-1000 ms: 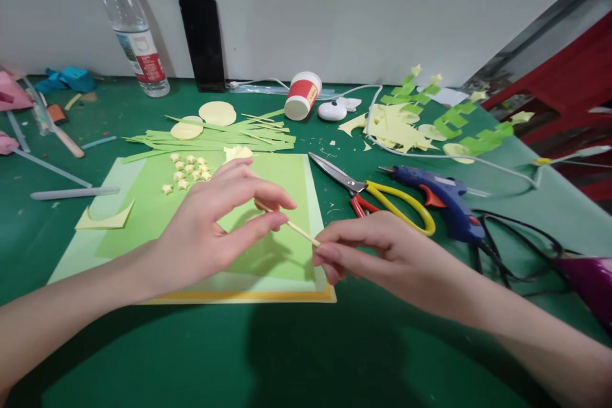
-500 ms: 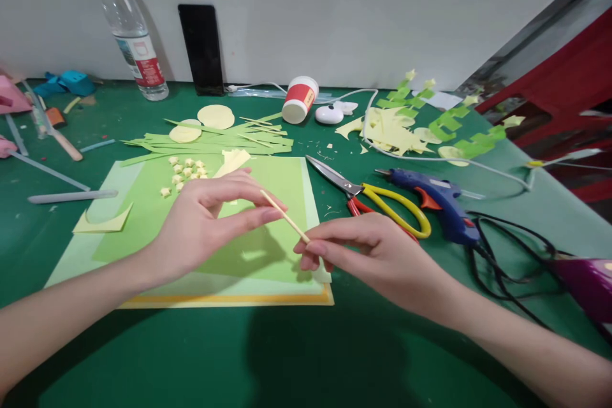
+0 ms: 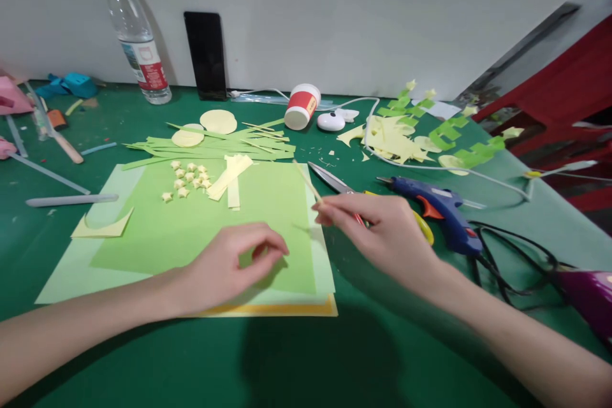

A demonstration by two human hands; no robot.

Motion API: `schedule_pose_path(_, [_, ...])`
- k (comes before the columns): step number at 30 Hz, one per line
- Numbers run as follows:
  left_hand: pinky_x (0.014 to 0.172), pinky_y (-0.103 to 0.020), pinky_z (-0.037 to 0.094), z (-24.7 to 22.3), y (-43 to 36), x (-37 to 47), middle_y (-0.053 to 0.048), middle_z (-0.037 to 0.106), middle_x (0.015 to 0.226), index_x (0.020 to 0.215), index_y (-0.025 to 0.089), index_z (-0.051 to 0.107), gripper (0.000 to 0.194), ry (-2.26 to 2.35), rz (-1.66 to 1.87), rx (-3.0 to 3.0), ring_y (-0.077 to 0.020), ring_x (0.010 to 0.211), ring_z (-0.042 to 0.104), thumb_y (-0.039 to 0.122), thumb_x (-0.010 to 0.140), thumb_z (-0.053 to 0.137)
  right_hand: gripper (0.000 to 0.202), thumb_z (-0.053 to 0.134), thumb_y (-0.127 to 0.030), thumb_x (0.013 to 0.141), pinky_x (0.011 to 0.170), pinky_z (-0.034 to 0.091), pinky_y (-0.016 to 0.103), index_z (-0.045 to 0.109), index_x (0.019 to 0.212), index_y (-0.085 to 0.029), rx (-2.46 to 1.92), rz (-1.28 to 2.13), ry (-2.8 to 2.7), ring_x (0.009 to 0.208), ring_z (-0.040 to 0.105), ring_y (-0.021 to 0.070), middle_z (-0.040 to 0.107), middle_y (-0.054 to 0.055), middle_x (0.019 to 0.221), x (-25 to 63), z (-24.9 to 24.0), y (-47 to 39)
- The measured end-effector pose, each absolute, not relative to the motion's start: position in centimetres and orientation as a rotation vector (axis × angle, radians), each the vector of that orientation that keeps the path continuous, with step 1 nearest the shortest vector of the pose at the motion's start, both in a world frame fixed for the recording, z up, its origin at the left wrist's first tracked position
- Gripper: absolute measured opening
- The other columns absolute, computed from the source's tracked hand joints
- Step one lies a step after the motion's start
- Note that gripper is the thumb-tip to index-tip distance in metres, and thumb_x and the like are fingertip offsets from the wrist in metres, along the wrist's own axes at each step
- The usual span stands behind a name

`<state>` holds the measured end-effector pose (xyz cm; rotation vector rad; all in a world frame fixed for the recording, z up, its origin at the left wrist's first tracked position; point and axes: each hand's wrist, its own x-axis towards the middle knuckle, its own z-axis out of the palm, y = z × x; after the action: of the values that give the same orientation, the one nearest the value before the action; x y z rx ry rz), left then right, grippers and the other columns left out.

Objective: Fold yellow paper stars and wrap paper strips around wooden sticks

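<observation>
In the head view, my right hand (image 3: 370, 220) pinches the lower end of a thin pale-yellow stick (image 3: 306, 182), whose free end tilts up and to the left. My left hand (image 3: 239, 268) rests low over the stacked sheets, fingers curled and thumb close to the index finger, with nothing visible in it. The green paper sheet (image 3: 201, 242) lies on paler sheets between my arms. On it are several small folded paper stars (image 3: 184, 182) and cream paper strips (image 3: 233, 182). Scissors (image 3: 329, 176) lie partly hidden behind my right hand.
Green paper strips (image 3: 215, 148) and pale paper discs (image 3: 217, 122) lie behind the sheets. A blue glue gun (image 3: 437, 197) with a black cord is on the right. A bottle (image 3: 141, 44), phone (image 3: 206, 54) and tipped paper cup (image 3: 302, 106) are along the wall.
My left hand has let go of the stick and dropped down toward the sheets' front edge. My right hand has moved slightly right and up, and the stick now points more steeply upward.
</observation>
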<state>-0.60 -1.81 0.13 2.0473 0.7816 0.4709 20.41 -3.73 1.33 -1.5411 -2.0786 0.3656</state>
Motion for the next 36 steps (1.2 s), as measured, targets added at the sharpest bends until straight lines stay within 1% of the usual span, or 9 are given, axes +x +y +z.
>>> schedule_pose_path(3, [0.065, -0.020, 0.044, -1.2, -2.4, -0.7, -0.004, 0.065, 0.077, 0.086, 0.011, 0.062, 0.018, 0.559, 0.451, 2.243, -0.0107, 0.071, 0.057, 0.016, 0.085, 0.044, 0.022, 0.045, -0.022, 0.086, 0.058, 0.044, 0.026, 0.064, 0.075, -0.015, -1.684, 0.230, -2.130, 0.065, 0.060, 0.0155, 0.066, 0.005, 0.072, 20.8, 1.2, -0.1])
schedule_pose_path(5, [0.065, -0.022, 0.044, -1.7, -2.6, -0.8, -0.005, 0.066, 0.076, 0.085, 0.010, 0.063, 0.019, 0.492, 0.460, 2.282, -0.0117, 0.070, 0.057, 0.016, 0.085, 0.045, 0.021, 0.045, -0.022, 0.086, 0.065, 0.046, 0.029, 0.063, 0.078, -0.014, -1.790, 0.174, -2.181, 0.072, 0.059, 0.0162, 0.064, 0.005, 0.076, 20.4, 0.8, 2.9])
schedule_pose_path(7, [0.065, -0.023, 0.044, -2.0, -2.6, -0.9, -0.006, 0.066, 0.075, 0.084, 0.010, 0.063, 0.019, 0.486, 0.474, 2.292, -0.0122, 0.069, 0.056, 0.017, 0.085, 0.045, 0.020, 0.047, -0.028, 0.087, 0.073, 0.048, 0.033, 0.058, 0.093, -0.012, -1.887, 0.126, -2.217, 0.081, 0.058, 0.0141, 0.061, 0.005, 0.090, 19.5, 0.2, 6.0])
schedule_pose_path(9, [0.065, -0.023, 0.044, -2.1, -2.6, -1.0, -0.006, 0.066, 0.075, 0.084, 0.010, 0.063, 0.019, 0.490, 0.487, 2.301, -0.0123, 0.068, 0.056, 0.016, 0.085, 0.045, 0.027, 0.048, -0.031, 0.086, 0.076, 0.048, 0.035, 0.053, 0.106, -0.013, -1.947, 0.089, -2.249, 0.089, 0.056, 0.0154, 0.056, 0.007, 0.104, 18.3, -0.3, 8.5])
schedule_pose_path(12, [0.065, -0.023, 0.044, -2.3, -2.7, -1.1, -0.005, 0.066, 0.074, 0.083, 0.010, 0.063, 0.018, 0.482, 0.486, 2.311, -0.0121, 0.068, 0.057, 0.015, 0.084, 0.046, 0.029, 0.048, -0.031, 0.086, 0.079, 0.048, 0.037, 0.051, 0.110, -0.014, -1.957, 0.039, -2.314, 0.093, 0.055, 0.0169, 0.053, 0.008, 0.109, 16.4, -0.7, 10.7])
schedule_pose_path(16, [0.066, -0.023, 0.044, -2.5, -2.7, -1.1, -0.005, 0.067, 0.075, 0.083, 0.011, 0.063, 0.018, 0.471, 0.479, 2.318, -0.0121, 0.068, 0.057, 0.014, 0.083, 0.045, 0.030, 0.048, -0.031, 0.086, 0.081, 0.047, 0.038, 0.051, 0.111, -0.014, -1.833, 0.033, -2.433, 0.096, 0.054, 0.0178, 0.053, 0.008, 0.112, 14.1, -0.6, 10.9])
schedule_pose_path(20, [0.066, -0.023, 0.044, -2.5, -2.7, -1.1, -0.005, 0.067, 0.074, 0.081, 0.011, 0.063, 0.019, 0.474, 0.472, 2.322, -0.0124, 0.068, 0.057, 0.014, 0.083, 0.044, 0.030, 0.048, -0.032, 0.086, 0.079, 0.047, 0.038, 0.051, 0.110, -0.014, -1.783, 0.172, -2.507, 0.094, 0.055, 0.0175, 0.053, 0.008, 0.109, 12.8, -0.7, 10.1])
schedule_pose_path(29, [0.065, -0.022, 0.043, -2.3, -2.7, -1.2, -0.005, 0.066, 0.075, 0.083, 0.013, 0.063, 0.020, 0.487, 0.437, 2.321, -0.0126, 0.069, 0.057, 0.014, 0.083, 0.044, 0.029, 0.049, -0.031, 0.085, 0.077, 0.048, 0.036, 0.052, 0.109, -0.014, -1.793, 0.434, -2.431, 0.092, 0.055, 0.0171, 0.054, 0.007, 0.109, 13.4, -0.9, 10.8])
schedule_pose_path(36, [0.064, -0.021, 0.044, -2.2, -2.8, -1.1, -0.004, 0.066, 0.075, 0.083, 0.013, 0.063, 0.017, 0.498, 0.447, 2.306, -0.0119, 0.069, 0.057, 0.012, 0.082, 0.046, 0.028, 0.048, -0.031, 0.086, 0.078, 0.048, 0.037, 0.052, 0.109, -0.014, -1.686, 0.393, -2.401, 0.093, 0.055, 0.0168, 0.054, 0.007, 0.109, 14.7, -0.5, 10.7])
